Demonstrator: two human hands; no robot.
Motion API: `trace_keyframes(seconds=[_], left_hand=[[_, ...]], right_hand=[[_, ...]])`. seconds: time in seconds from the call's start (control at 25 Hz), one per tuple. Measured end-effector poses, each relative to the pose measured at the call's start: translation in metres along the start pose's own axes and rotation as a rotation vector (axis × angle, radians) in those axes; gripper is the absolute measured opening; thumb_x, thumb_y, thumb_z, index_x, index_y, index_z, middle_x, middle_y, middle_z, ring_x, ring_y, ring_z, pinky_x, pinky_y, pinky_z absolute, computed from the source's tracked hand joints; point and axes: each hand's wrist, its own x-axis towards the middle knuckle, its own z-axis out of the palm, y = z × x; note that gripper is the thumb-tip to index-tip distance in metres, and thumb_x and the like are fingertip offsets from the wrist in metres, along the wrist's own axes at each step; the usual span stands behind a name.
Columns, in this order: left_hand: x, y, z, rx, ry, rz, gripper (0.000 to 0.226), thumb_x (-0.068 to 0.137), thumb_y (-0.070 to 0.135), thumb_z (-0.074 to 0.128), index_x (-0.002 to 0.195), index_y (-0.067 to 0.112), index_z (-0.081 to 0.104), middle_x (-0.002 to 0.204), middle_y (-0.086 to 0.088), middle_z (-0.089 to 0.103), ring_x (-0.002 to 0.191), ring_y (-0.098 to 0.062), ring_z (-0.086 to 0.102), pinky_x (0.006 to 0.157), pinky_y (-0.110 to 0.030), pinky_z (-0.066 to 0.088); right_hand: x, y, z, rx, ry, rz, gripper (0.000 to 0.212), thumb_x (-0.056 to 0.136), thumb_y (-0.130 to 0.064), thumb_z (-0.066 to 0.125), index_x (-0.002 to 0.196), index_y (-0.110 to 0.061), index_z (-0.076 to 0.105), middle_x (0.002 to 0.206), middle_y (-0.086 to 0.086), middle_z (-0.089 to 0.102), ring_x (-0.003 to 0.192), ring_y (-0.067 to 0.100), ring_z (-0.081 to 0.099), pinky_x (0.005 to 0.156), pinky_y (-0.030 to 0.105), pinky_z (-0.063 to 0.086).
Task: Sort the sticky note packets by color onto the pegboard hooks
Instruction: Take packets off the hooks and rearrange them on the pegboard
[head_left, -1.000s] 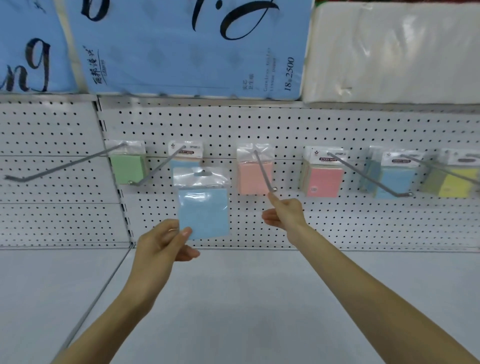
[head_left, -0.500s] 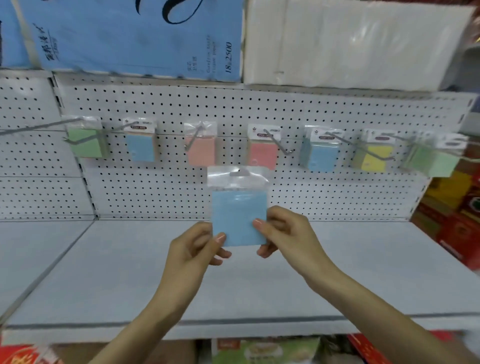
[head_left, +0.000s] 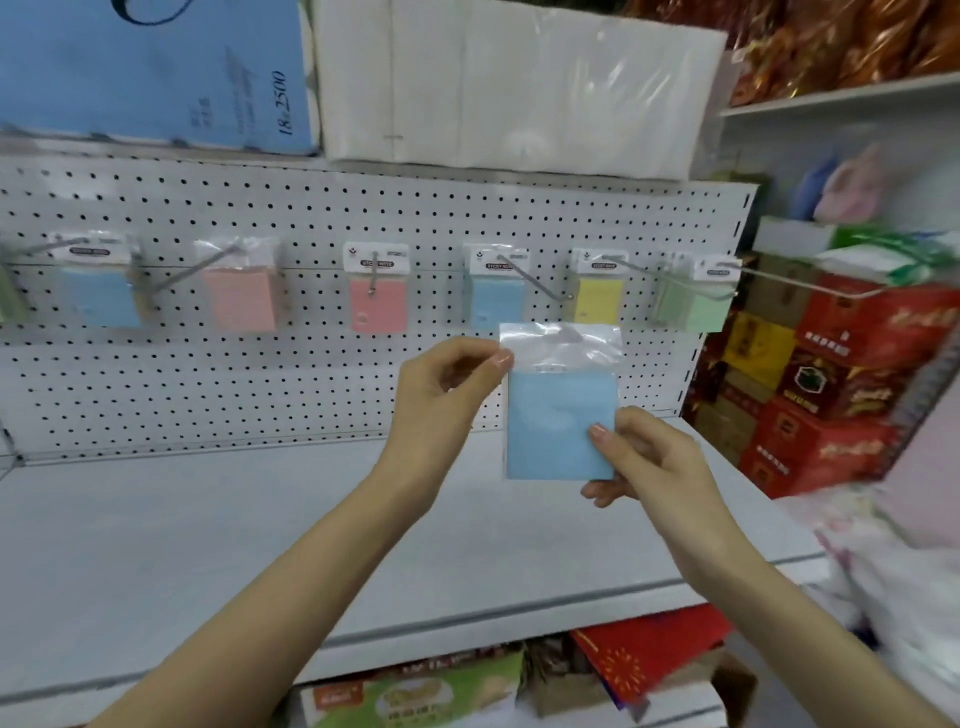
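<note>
The blue sticky note packet (head_left: 561, 421) is held upright before the pegboard (head_left: 311, 218), long axis vertical, clear header uppermost. The left hand (head_left: 441, 395) pinches the header's top-left corner in its fingers; the right hand (head_left: 654, 462) pinches the lower right edge. The hook (head_left: 535, 280) carrying a hung blue packet (head_left: 493, 306) lies just above, slightly left, so the header likely must rise to its tip.
</note>
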Motion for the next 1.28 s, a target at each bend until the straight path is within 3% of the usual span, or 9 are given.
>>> trace_keyframes(seconds=[0.24, 0.56, 0.92, 1.12, 1.28], left_hand=[[0.052, -0.012, 0.040, 0.062, 0.014, 0.076, 0.009, 0.084, 0.016, 0.067, 0.077, 0.011, 0.068, 0.074, 0.005, 0.065, 0.067, -0.002, 0.055, 0.065, -0.011, 0.045], [0.101, -0.040, 0.039, 0.141, 0.045, 0.123, 0.012, 0.081, 0.015, 0.070, 0.070, 0.012, 0.068, 0.060, 0.016, 0.064, 0.057, 0.004, 0.053, 0.060, -0.008, 0.041], [0.129, -0.059, 0.035, 0.162, 0.037, 0.168, 0.014, 0.079, 0.012, 0.072, 0.065, 0.013, 0.067, 0.067, 0.010, 0.066, 0.062, -0.001, 0.057, 0.065, -0.013, 0.046], [0.165, -0.087, 0.025, 0.158, 0.105, 0.073, 0.016, 0.081, 0.017, 0.070, 0.066, 0.012, 0.066, 0.063, 0.012, 0.062, 0.059, -0.001, 0.051, 0.060, -0.011, 0.042], [0.211, -0.110, 0.020, 0.168, 0.186, 0.013, 0.017, 0.083, 0.021, 0.068, 0.072, 0.008, 0.066, 0.068, 0.008, 0.060, 0.064, -0.005, 0.051, 0.066, -0.017, 0.043]], right_hand=[[0.041, 0.006, -0.030, -0.018, 0.067, -0.010, 0.013, 0.092, -0.015, 0.058, 0.088, -0.005, 0.066, 0.068, 0.002, 0.067, 0.054, 0.019, 0.065, 0.053, 0.025, 0.053], [0.095, 0.022, -0.037, -0.081, 0.006, 0.025, 0.019, 0.091, -0.019, 0.060, 0.089, -0.001, 0.066, 0.068, 0.003, 0.068, 0.055, 0.019, 0.064, 0.055, 0.027, 0.052], [0.129, 0.037, -0.033, -0.076, -0.030, 0.054, 0.021, 0.091, -0.019, 0.059, 0.083, 0.000, 0.064, 0.065, 0.004, 0.065, 0.053, 0.017, 0.062, 0.054, 0.024, 0.052], [0.173, 0.051, -0.014, -0.089, -0.031, 0.136, 0.022, 0.090, -0.021, 0.062, 0.080, -0.002, 0.066, 0.065, 0.003, 0.064, 0.057, 0.017, 0.065, 0.056, 0.024, 0.053], [0.226, 0.066, 0.006, 0.079, 0.047, 0.273, 0.017, 0.086, -0.021, 0.069, 0.083, -0.004, 0.068, 0.076, 0.007, 0.066, 0.068, 0.020, 0.066, 0.068, 0.025, 0.055]])
